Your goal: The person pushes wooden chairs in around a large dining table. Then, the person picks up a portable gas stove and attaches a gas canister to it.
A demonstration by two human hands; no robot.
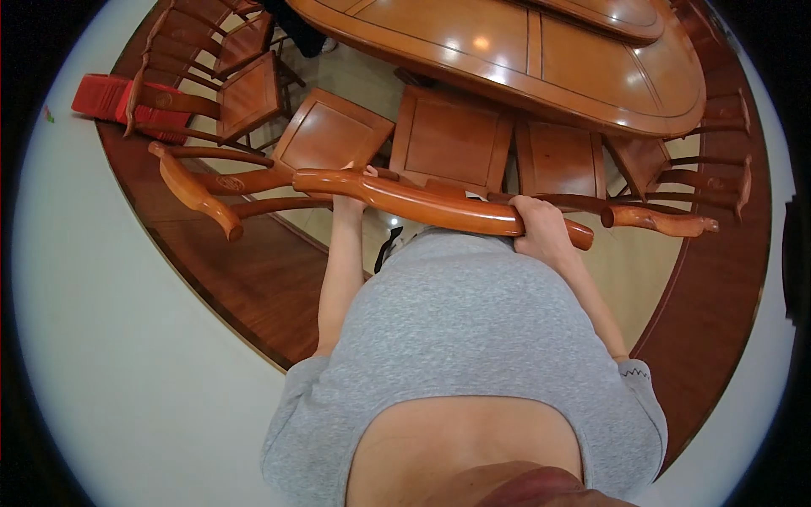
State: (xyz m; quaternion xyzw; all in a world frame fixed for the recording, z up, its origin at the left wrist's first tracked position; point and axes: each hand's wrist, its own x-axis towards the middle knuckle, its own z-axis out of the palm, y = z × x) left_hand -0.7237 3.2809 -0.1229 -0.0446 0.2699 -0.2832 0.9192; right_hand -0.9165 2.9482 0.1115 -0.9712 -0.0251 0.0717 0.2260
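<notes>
A wooden chair stands right in front of my body, its curved top rail point(422, 205) running across my waist and its square seat point(452, 139) beyond, towards the table. My left hand point(353, 190) is at the left part of this chair's back, its fingers partly hidden behind the rail. Near the rail's right end, my right hand point(541, 226) is wrapped over the wood. On either side are more chairs, one with its top rail point(196, 190) to the left and one with its top rail point(663, 221) to the right.
A large oval wooden table point(473, 55) with a raised round top point(621, 13) lies ahead. More chairs point(249, 97) line its left and right sides. A red object point(106, 97) is at the far left, and another person's dark-clothed leg point(300, 29) shows at the top.
</notes>
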